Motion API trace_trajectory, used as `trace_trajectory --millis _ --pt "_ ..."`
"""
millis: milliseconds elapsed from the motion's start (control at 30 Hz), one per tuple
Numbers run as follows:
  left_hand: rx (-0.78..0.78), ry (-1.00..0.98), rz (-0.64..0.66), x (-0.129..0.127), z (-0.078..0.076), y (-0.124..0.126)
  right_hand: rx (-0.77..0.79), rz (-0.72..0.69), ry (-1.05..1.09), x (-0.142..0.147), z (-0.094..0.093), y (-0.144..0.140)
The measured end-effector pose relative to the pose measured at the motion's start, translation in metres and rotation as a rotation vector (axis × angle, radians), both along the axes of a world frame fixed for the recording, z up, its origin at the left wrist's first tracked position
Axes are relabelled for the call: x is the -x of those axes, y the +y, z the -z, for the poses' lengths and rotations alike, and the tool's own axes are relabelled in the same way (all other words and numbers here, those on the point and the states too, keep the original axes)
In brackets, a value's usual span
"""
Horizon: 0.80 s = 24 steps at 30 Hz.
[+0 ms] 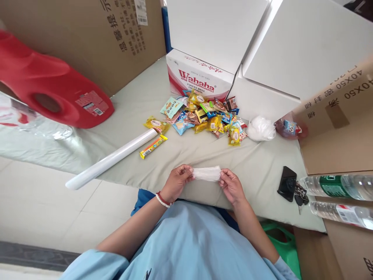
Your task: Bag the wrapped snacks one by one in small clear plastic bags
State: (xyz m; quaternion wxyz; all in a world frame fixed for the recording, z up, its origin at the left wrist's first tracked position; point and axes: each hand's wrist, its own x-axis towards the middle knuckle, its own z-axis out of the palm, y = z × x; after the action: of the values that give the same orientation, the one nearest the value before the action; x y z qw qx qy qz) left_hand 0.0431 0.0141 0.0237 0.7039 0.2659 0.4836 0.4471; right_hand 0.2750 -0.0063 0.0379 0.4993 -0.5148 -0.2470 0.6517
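Observation:
My left hand [177,182] and my right hand [231,186] hold the two ends of a small folded clear plastic bag [206,173] stretched between them, just above the near edge of the grey-green cloth-covered surface [262,163]. A beaded bracelet sits on my left wrist. Beyond the hands lies a pile of wrapped snacks and candies [204,114]. One yellow candy stick [153,146] lies apart from the pile, beside a white plastic roll [112,159].
A crumpled wad of clear bags [261,128] and a red bag of snacks [290,128] lie right of the pile. A Wahaha carton [198,79], white boxes, brown cartons and a red jug [49,89] surround. Phone with keys [288,184] and two water bottles [340,186] lie right.

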Motion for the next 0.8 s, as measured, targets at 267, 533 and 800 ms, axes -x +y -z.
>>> trace_trajectory --millis 267,533,800 --pt "-0.531 0.586 0.070 0.010 -0.017 -0.013 0.124 0.050 0.099 0.000 0.003 -0.007" --pt "-0.325 0.374 0.108 -0.021 -0.016 0.002 0.070 0.055 0.114 -0.009 -0.016 0.013" --pt "-0.060 0.109 -0.129 -0.015 -0.017 0.002 -0.097 0.226 -0.403 -0.037 -0.006 -0.007"
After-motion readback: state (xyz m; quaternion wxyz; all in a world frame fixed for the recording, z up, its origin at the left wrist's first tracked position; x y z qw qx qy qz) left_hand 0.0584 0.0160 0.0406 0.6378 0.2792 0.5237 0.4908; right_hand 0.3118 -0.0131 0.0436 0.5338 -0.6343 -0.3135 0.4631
